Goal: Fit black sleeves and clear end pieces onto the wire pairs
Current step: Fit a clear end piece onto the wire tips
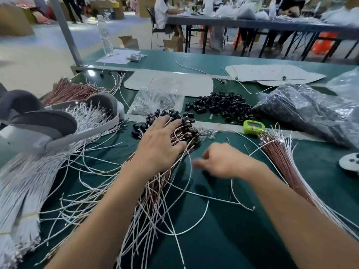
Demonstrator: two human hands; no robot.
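Note:
My left hand (pixel 158 143) lies flat with spread fingers on a bundle of brown and white wire pairs (pixel 155 193) whose far ends carry black sleeves (pixel 171 116). My right hand (pixel 223 160) hovers just right of that bundle, blurred, fingers loosely curled; whether it holds anything I cannot tell. Loose black sleeves (pixel 219 105) are heaped beyond the bundle. A few clear end pieces (pixel 208 133) lie near the sleeved ends. A second bundle of bare wire pairs (pixel 281 160) fans out at the right.
A grey-white headset (pixel 38 123) sits at left over white wires (pixel 23 191). A green timer (pixel 253 126), plastic bags of parts (pixel 307 111) (pixel 157 100), grey card sheets (pixel 171 82) and a water bottle (pixel 104 35) lie further back. People sit at a far table.

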